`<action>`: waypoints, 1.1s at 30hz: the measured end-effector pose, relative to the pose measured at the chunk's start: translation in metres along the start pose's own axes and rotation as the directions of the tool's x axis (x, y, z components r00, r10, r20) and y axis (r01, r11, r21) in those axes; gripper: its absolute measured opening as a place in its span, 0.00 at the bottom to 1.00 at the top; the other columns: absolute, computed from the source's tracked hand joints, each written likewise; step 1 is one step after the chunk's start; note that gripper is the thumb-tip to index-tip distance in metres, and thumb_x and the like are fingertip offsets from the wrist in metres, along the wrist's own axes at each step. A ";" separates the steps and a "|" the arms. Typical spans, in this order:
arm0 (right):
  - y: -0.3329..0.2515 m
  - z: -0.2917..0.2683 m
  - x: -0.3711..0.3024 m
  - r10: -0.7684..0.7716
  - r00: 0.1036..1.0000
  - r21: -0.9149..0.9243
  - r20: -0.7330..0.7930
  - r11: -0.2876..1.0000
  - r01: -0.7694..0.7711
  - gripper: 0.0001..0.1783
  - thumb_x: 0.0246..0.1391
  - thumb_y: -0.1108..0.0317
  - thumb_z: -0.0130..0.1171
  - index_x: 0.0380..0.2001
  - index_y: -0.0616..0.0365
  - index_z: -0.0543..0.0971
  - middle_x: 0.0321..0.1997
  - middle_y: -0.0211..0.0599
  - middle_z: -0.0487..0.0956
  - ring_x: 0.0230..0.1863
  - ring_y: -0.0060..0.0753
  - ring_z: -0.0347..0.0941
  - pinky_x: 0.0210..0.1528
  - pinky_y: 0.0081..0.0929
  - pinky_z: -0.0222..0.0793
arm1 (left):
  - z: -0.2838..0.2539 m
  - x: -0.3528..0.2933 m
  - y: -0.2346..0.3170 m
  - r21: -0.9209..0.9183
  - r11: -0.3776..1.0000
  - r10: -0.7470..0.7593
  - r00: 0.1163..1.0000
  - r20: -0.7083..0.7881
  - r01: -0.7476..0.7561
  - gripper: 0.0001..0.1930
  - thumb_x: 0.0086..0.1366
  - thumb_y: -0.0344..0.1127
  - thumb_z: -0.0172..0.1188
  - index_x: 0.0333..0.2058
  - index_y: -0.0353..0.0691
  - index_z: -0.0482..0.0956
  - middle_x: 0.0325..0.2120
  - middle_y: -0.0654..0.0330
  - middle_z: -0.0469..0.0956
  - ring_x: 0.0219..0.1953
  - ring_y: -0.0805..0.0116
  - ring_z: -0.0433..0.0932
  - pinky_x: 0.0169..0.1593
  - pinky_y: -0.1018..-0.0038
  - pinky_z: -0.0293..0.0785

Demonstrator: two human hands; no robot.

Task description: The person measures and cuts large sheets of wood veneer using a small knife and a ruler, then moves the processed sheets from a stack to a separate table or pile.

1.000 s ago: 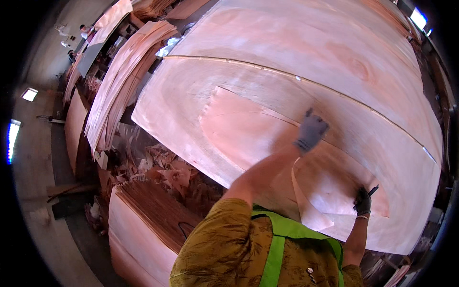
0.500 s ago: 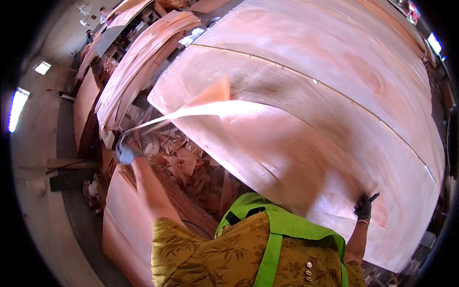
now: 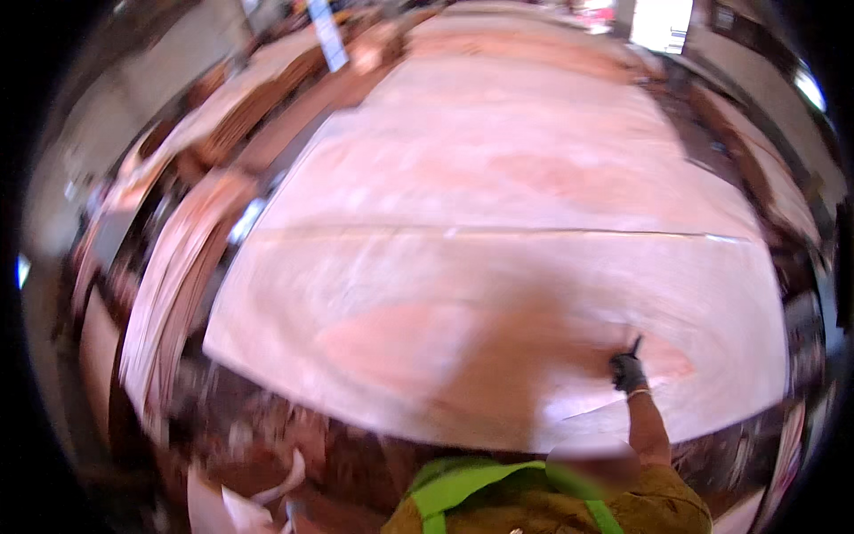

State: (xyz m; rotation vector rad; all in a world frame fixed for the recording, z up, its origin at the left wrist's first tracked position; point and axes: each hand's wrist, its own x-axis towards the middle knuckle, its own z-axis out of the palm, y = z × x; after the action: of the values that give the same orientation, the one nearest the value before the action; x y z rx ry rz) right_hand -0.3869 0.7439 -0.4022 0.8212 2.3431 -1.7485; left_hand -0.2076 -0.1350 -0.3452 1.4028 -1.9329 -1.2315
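My right hand [image 3: 629,374], in a dark glove, is closed around a slim black tool [image 3: 637,343] that points away from me; its tip is too blurred to name its kind. The hand rests low over the right part of a broad, pale pink wood veneer sheet [image 3: 374,285]. A reddish patch [image 3: 391,343] shows on the sheet's left half, and my shadow falls across its middle. My left hand cannot be made out. At the lower left, a curled pale veneer strip [image 3: 289,476] and a veneer piece [image 3: 240,512] appear, smeared by motion.
Beyond a straight seam [image 3: 449,232] lies another wide veneer surface [image 3: 498,142]. Stacked veneer sheets [image 3: 169,276] stand along the left. Veneer scraps [image 3: 302,436] litter the dark floor between me and the sheet. A bright doorway [image 3: 663,22] opens at the far right.
The view has swung up and rightward and is blurred. My left hand, earlier pulling a long veneer strip off to the left, has left the view. My right hand still grips the tool.
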 end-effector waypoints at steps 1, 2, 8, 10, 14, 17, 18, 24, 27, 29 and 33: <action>0.000 -0.003 -0.004 0.042 0.998 0.023 -0.048 0.999 -0.041 0.12 0.51 0.61 0.55 0.17 0.49 0.72 0.11 0.27 0.67 0.08 0.27 0.60 0.09 0.28 0.56 | 0.031 -0.002 0.020 -0.005 1.000 0.031 0.996 0.078 -0.031 0.17 0.61 0.34 0.52 0.47 0.30 0.69 0.47 0.53 0.70 0.48 0.63 0.69 0.48 0.69 0.68; -0.008 0.008 -0.002 0.094 0.994 0.090 -0.049 0.992 -0.089 0.12 0.51 0.61 0.55 0.17 0.51 0.73 0.11 0.28 0.67 0.08 0.28 0.60 0.09 0.29 0.57 | 0.038 -0.007 0.038 -0.003 0.999 0.053 0.993 0.110 -0.053 0.18 0.62 0.34 0.52 0.48 0.30 0.68 0.48 0.53 0.69 0.48 0.63 0.69 0.49 0.69 0.68; -0.020 0.023 -0.006 0.277 0.953 0.323 -0.119 0.919 -0.227 0.09 0.48 0.65 0.59 0.22 0.59 0.77 0.16 0.34 0.75 0.10 0.29 0.66 0.09 0.28 0.61 | 0.049 -0.016 0.122 -0.040 0.989 0.147 0.968 0.206 -0.141 0.20 0.63 0.35 0.51 0.51 0.30 0.65 0.51 0.53 0.67 0.51 0.63 0.67 0.51 0.69 0.66; -0.029 0.030 -0.013 0.271 0.951 0.259 -0.147 0.939 -0.227 0.09 0.48 0.65 0.59 0.23 0.59 0.77 0.16 0.34 0.74 0.11 0.29 0.66 0.10 0.28 0.62 | 0.031 -0.003 0.136 -0.074 0.982 0.184 0.961 0.209 -0.172 0.21 0.63 0.35 0.51 0.52 0.30 0.64 0.52 0.53 0.66 0.52 0.63 0.66 0.52 0.69 0.65; -0.053 0.044 -0.029 0.259 0.962 0.267 -0.087 0.936 -0.228 0.11 0.48 0.61 0.60 0.26 0.59 0.78 0.18 0.31 0.73 0.14 0.28 0.67 0.12 0.27 0.63 | -0.002 0.034 0.160 -0.163 0.958 0.266 0.947 0.182 -0.238 0.23 0.64 0.36 0.50 0.55 0.30 0.62 0.55 0.53 0.64 0.54 0.62 0.65 0.54 0.69 0.64; -0.075 0.056 -0.031 0.176 0.971 0.140 -0.160 0.978 -0.154 0.15 0.47 0.56 0.61 0.27 0.58 0.77 0.18 0.28 0.71 0.14 0.25 0.64 0.13 0.24 0.60 | -0.018 0.078 0.191 -0.276 0.909 0.362 0.919 0.159 -0.311 0.24 0.64 0.36 0.50 0.57 0.30 0.60 0.56 0.53 0.63 0.56 0.62 0.64 0.55 0.69 0.63; -0.093 0.070 -0.031 0.111 0.981 0.147 -0.162 0.985 -0.087 0.15 0.47 0.55 0.60 0.27 0.57 0.77 0.17 0.28 0.70 0.12 0.25 0.63 0.12 0.24 0.59 | -0.026 0.096 0.204 -0.312 0.886 0.402 0.905 0.143 -0.344 0.25 0.64 0.36 0.50 0.57 0.30 0.59 0.57 0.53 0.62 0.56 0.62 0.63 0.56 0.69 0.62; -0.262 0.194 -0.020 -0.186 0.961 0.112 -0.206 0.971 0.212 0.17 0.50 0.55 0.60 0.22 0.59 0.78 0.13 0.27 0.67 0.11 0.19 0.60 0.12 0.20 0.54 | 0.016 0.215 0.273 -0.521 0.708 0.613 0.781 0.117 -0.477 0.27 0.65 0.35 0.49 0.60 0.30 0.57 0.60 0.51 0.60 0.59 0.62 0.61 0.59 0.69 0.60; -0.361 0.277 -0.025 -0.355 0.918 0.201 -0.178 0.900 0.387 0.16 0.52 0.56 0.59 0.24 0.59 0.80 0.13 0.26 0.68 0.11 0.17 0.59 0.12 0.18 0.52 | 0.053 0.277 0.307 -0.517 0.648 0.681 0.730 0.062 -0.560 0.26 0.65 0.31 0.50 0.60 0.29 0.57 0.60 0.49 0.59 0.61 0.62 0.60 0.62 0.69 0.56; -0.419 0.326 -0.025 -0.468 0.870 0.111 -0.158 0.867 0.486 0.16 0.54 0.57 0.59 0.26 0.60 0.80 0.15 0.27 0.71 0.13 0.16 0.59 0.15 0.18 0.55 | 0.080 0.298 0.310 -0.402 0.648 0.741 0.659 0.133 -0.648 0.25 0.65 0.30 0.51 0.59 0.28 0.59 0.58 0.50 0.62 0.58 0.63 0.63 0.61 0.71 0.57; -0.545 0.438 -0.011 -0.689 0.678 0.001 -0.257 0.701 0.713 0.18 0.54 0.57 0.59 0.34 0.64 0.78 0.24 0.30 0.73 0.27 0.21 0.66 0.31 0.22 0.64 | 0.098 0.341 0.317 -0.500 0.655 0.744 0.599 0.295 -0.567 0.23 0.64 0.29 0.51 0.57 0.27 0.61 0.55 0.51 0.66 0.55 0.65 0.66 0.57 0.73 0.63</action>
State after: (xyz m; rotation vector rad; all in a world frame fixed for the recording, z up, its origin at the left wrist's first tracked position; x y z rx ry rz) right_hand -0.7378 0.2348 -0.0765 0.0876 3.0293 -2.1317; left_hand -0.5750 -0.3813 -0.1707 0.0877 -2.0844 -1.4928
